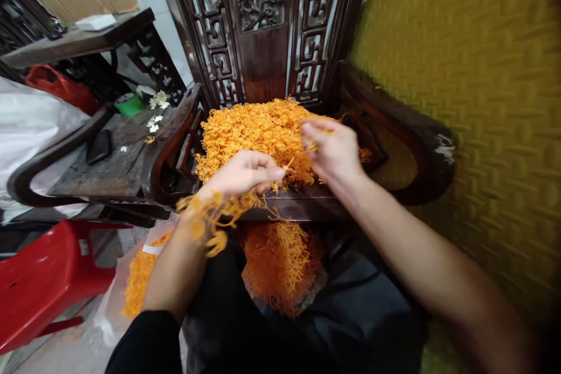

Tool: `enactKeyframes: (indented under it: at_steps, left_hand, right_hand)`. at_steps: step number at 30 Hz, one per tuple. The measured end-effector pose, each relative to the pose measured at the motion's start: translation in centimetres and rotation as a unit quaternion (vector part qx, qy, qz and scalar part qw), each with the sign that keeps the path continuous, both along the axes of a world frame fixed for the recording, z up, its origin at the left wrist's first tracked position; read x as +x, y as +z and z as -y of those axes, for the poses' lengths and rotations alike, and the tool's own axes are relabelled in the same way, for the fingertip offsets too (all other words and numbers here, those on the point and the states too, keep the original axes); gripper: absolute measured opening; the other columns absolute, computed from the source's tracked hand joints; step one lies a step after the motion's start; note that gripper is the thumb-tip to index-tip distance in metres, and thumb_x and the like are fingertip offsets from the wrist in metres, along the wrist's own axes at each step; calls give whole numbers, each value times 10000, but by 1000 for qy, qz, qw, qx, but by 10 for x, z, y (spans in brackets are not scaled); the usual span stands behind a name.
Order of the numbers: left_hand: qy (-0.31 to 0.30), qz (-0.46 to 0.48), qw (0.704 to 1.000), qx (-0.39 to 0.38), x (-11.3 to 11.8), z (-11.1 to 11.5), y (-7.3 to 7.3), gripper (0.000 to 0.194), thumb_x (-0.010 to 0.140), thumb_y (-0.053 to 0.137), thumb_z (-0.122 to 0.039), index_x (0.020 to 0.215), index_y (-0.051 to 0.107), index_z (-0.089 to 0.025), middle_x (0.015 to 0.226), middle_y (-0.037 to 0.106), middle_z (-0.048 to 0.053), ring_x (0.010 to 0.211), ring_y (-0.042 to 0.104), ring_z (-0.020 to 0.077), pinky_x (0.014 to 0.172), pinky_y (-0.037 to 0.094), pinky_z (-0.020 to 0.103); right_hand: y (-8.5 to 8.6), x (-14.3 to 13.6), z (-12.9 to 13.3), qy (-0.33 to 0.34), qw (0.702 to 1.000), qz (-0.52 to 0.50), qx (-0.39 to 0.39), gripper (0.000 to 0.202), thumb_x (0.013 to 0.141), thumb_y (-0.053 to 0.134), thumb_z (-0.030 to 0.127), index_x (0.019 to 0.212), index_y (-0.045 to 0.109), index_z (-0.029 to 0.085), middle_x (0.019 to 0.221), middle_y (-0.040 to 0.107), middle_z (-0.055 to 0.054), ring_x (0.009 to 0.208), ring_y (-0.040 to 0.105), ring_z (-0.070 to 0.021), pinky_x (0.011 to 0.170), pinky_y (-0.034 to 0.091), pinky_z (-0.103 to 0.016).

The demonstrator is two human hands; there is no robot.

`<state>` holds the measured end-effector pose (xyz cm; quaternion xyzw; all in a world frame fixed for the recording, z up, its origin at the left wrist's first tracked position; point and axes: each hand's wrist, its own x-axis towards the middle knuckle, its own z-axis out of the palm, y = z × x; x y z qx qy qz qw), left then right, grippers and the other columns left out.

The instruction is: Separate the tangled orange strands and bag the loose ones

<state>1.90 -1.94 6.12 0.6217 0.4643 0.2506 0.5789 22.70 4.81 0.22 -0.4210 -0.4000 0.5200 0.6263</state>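
Note:
A large heap of small, curly orange pieces (pixel 254 128) covers the seat of a dark carved wooden chair (pixel 263 76). My left hand (pixel 248 174) is closed in front of the heap, with a thin orange piece (pixel 288 165) pinched at the thumb tip. A chain of similar orange pieces (pixel 214 216), blurred, hangs under that hand and across the wrist. To the right, my right hand (pixel 333 149) has its fingers curled together over the heap's edge. Bits of orange show at its fingertips, partly hidden and smeared by motion.
Below the seat edge, more orange strands (pixel 284 263) fill a bag between my legs. A plastic bag (pixel 114 298) of orange pieces stands left, near a red stool (pixel 39 280). Green tape (pixel 130 105) and a dark phone (pixel 99 146) lie on the left side table.

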Motion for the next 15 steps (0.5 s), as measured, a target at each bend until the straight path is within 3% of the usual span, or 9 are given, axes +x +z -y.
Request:
enactKeyframes:
  at_steps: [2, 3, 5, 8, 12, 15]
  left_hand:
    - [13, 22, 999, 20, -4, 5, 0, 426, 812, 781, -519, 647, 604, -167, 499, 545, -27, 416, 405, 58, 433, 277, 213]
    - [27, 38, 998, 46, -5, 6, -2, 408, 831, 767, -511, 673, 614, -168, 530, 570, -18, 436, 437, 62, 447, 306, 211]
    - [51, 78, 991, 100, -5, 4, -10, 363, 859, 748, -489, 736, 626, -170, 597, 614, -4, 492, 509, 75, 501, 387, 213]
    - [98, 111, 979, 143, -2, -9, -26, 296, 890, 724, -439, 811, 622, -173, 644, 615, -6, 541, 554, 87, 551, 449, 220]
    - [215, 107, 958, 157, -3, -27, -41, 234, 924, 673, -361, 800, 586, -183, 647, 568, -21, 493, 500, 80, 462, 403, 207]
    - [247, 101, 952, 153, -6, -36, -46, 185, 943, 631, -301, 807, 573, -190, 650, 552, -22, 488, 496, 86, 441, 405, 208]
  right_hand:
    - [-5, 24, -16, -78, 996, -33, 9, 304, 668, 884, 349, 842, 677, 209, 680, 555, 13, 535, 454, -90, 410, 263, -208]
    - [-7, 34, -21, -80, 996, -48, 0, 321, 661, 898, 340, 846, 672, 206, 673, 539, 21, 537, 456, -85, 408, 278, -204]
    - [-11, 43, -22, -5, 997, -62, -40, 344, 684, 904, 381, 872, 681, 199, 669, 528, 25, 525, 449, -74, 394, 308, -192]
    - [-10, 33, -6, 123, 986, -73, -81, 314, 700, 913, 351, 865, 699, 192, 739, 598, 2, 585, 543, -74, 402, 391, -157]
    - [0, 11, 14, 149, 976, -113, -111, 323, 595, 908, 53, 800, 690, 174, 1004, 734, -54, 933, 713, -127, 605, 564, -120]
    - [5, 5, 18, 171, 963, -146, -150, 301, 635, 882, 39, 829, 695, 173, 970, 732, -36, 805, 679, -74, 529, 514, -82]
